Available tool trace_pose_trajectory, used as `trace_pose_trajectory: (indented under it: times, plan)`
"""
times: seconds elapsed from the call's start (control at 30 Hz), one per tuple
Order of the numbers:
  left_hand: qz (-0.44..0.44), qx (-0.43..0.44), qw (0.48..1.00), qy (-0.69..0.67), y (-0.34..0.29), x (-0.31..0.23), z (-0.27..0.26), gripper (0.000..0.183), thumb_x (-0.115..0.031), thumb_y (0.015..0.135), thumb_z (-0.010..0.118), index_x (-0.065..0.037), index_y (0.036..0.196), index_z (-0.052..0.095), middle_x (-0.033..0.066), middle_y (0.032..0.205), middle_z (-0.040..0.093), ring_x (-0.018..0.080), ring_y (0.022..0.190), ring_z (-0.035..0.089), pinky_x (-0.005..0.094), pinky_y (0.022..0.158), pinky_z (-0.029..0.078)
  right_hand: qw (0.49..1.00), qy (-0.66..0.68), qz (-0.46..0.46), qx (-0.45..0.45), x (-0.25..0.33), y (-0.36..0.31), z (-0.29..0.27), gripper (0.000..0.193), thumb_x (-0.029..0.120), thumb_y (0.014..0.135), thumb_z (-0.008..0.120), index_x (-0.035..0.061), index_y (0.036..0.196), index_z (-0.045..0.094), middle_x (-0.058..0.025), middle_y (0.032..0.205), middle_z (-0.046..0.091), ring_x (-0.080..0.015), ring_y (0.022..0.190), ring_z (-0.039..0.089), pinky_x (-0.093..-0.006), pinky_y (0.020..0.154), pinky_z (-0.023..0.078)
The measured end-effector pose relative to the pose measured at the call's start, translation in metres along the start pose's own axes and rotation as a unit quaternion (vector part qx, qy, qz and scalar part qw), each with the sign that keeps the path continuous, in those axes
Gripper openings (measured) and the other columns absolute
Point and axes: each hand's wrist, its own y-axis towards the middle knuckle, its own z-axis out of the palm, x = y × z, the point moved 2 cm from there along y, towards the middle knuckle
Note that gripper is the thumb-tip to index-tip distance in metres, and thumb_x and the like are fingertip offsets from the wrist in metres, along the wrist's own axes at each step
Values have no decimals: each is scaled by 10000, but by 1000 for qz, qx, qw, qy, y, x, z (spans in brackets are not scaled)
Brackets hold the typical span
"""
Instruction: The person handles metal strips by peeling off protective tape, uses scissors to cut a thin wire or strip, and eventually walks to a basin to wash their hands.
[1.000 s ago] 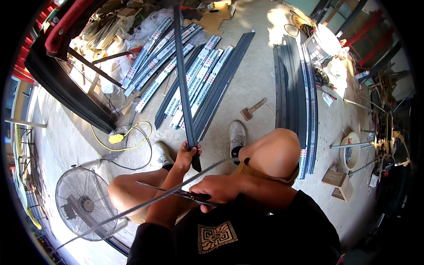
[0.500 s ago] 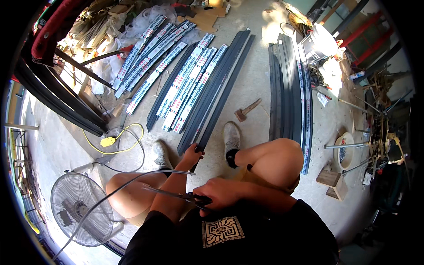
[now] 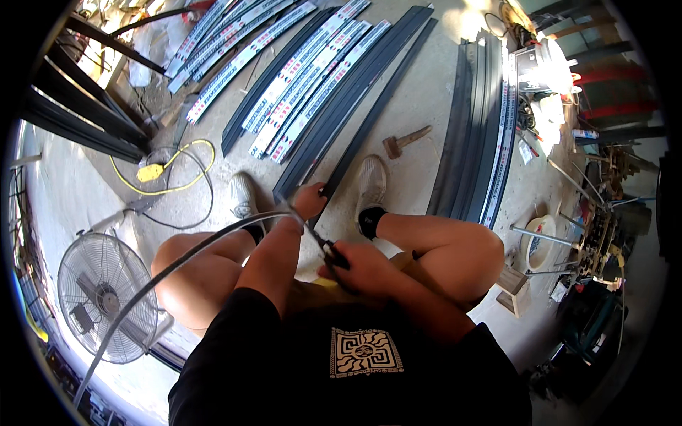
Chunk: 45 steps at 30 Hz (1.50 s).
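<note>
My left hand [image 3: 310, 201] is closed round the near end of a long, narrow dark grey profile strip [image 3: 380, 106], which slants away from me over the concrete floor. Black-handled scissors [image 3: 329, 249] are in my right hand [image 3: 364, 264], close to my body. Their blades point up and left toward my left wrist and look blurred. A thin grey flexible strip [image 3: 160, 273] arcs in from the lower left, and its end lies by the blade tips and my left wrist. Whether the blades touch it, I cannot tell.
Dark profiles with printed film [image 3: 312, 89] lie to the left of the held one; more dark profiles [image 3: 472, 135] lie right. A wooden mallet [image 3: 405, 142] rests between. A fan [image 3: 106, 298] stands at left near a yellow cable [image 3: 206, 153]. A bucket [image 3: 540, 241] and wooden stool [image 3: 513, 290] are right.
The scissors have swung from pointing left to pointing up toward my left hand. The held profile now lies farther from its neighbours. The whole view has shifted.
</note>
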Motion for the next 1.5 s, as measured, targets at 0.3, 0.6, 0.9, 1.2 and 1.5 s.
trace_pose_trajectory:
  times: [0.3, 0.6, 0.9, 1.2, 1.5]
  plan:
    - [-159, -238, 946, 154, -10, -18, -53, 496, -29, 848, 612, -126, 1331, 669, 196, 1206, 640, 413, 1146, 596, 489, 1018, 484, 968, -213, 94, -95, -44, 28, 6, 591, 614, 927, 667, 24, 941, 654, -184, 896, 748, -399, 903, 735, -525, 762, 563]
    - [-206, -140, 938, 242, -5, 4, -58, 352, -94, 899, 638, -67, 1250, 625, 209, 1157, 668, 412, 1116, 658, 492, 918, 557, 956, -272, 110, -16, -76, 62, 42, 521, 487, 941, 703, -2, 1113, 648, -224, 1024, 752, -394, 960, 741, -505, 828, 576]
    - [-200, -83, 954, 207, -2, -15, -58, 426, -200, 838, 823, -70, 1187, 617, 191, 1163, 678, 409, 1115, 684, 522, 908, 566, 950, -251, 180, -48, -183, 168, 87, 352, 206, 934, 667, -63, 1158, 640, -251, 1098, 740, -401, 980, 747, -493, 874, 591]
    - [-193, -85, 950, 231, 1, -7, -55, 472, -195, 781, 864, -56, 1154, 610, 190, 1176, 675, 408, 1089, 695, 511, 888, 583, 939, -199, 273, 59, -180, 178, 90, 368, 157, 926, 660, -81, 1205, 654, -289, 1241, 696, -425, 1054, 723, -504, 892, 578]
    - [-199, -86, 954, 206, 3, 1, -69, 491, -204, 783, 795, -29, 1155, 526, 246, 1068, 719, 454, 1028, 704, 536, 916, 577, 946, -259, 190, 37, -188, 196, 98, 331, 195, 926, 617, 28, 1168, 769, -222, 1155, 754, -400, 1073, 722, -480, 946, 559]
